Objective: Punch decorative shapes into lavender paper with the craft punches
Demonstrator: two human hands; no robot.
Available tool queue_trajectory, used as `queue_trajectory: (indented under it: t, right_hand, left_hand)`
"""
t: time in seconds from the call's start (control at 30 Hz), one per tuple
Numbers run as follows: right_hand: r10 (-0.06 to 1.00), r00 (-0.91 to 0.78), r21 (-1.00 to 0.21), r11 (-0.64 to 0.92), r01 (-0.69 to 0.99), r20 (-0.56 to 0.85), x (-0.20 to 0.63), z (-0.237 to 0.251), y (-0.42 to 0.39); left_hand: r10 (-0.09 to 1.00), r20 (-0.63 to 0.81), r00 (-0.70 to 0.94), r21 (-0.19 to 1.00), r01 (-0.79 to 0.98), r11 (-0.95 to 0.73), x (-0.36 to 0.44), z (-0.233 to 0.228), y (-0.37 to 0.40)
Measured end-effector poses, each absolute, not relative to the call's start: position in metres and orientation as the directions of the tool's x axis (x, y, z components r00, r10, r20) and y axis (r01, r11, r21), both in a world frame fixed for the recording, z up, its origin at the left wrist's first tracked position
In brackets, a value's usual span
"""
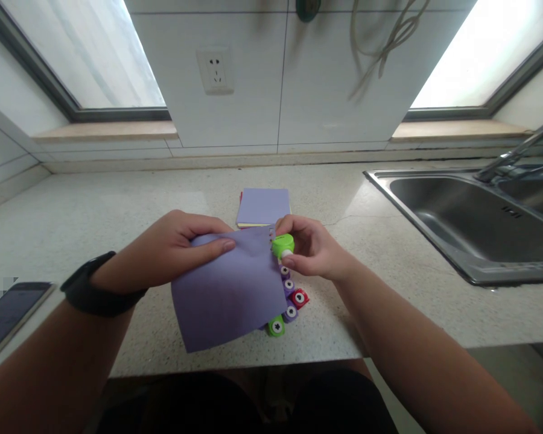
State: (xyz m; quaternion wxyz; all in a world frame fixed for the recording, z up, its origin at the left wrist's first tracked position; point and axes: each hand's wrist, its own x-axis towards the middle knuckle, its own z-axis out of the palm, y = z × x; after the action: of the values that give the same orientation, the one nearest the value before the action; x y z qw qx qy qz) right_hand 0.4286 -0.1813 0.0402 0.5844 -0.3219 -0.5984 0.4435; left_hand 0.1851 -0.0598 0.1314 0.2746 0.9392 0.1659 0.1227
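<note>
My left hand pinches the top edge of a purple sheet of paper, thumb on its face. A few small punched holes show near the sheet's upper right corner. Right at that edge my right hand grips a bright green craft punch with a white part. Below it, partly covered by the paper, several small craft punches lie on the counter: purple ones, a red punch and another green punch.
Behind the hands lies a stack of coloured paper, purple on top. A steel sink with a faucet is at the right. A phone rests at the left. The wall carries a socket and a looped cable.
</note>
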Motion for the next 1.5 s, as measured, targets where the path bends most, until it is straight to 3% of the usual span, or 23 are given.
queue_trajectory:
  t: [0.4,0.73,0.83,1.0,1.17,1.5]
  right_hand:
    - [0.923,0.027,-0.893,0.38,-0.241,0.385,0.441,0.03,-0.173]
    - [0.923,0.195,-0.906,0.368,-0.21,0.33,0.445,0.032,-0.17]
    - [0.925,0.226,-0.917,0.35,-0.19,0.306,0.448,0.035,-0.17]
    - [0.918,0.258,-0.925,0.346,-0.157,0.3,0.456,0.034,-0.168]
    - [0.902,0.321,-0.947,0.317,-0.039,0.289,0.462,0.026,-0.162]
    - [0.858,0.433,-0.95,0.173,0.26,0.275,0.459,0.035,-0.163]
  left_hand:
    - [0.445,0.142,0.884,0.655,0.253,-0.712,0.185,0.126,-0.052]
    - [0.536,0.073,0.841,0.804,0.268,-0.53,0.189,0.112,-0.045]
    - [0.561,0.052,0.826,0.878,0.229,-0.42,0.189,0.103,-0.041]
    - [0.604,-0.029,0.796,0.989,0.111,-0.099,0.197,0.074,-0.035]
    - [0.662,-0.133,0.738,0.967,-0.048,0.249,0.208,0.041,-0.032]
    - [0.707,-0.168,0.687,0.934,-0.119,0.337,0.209,0.007,-0.018]
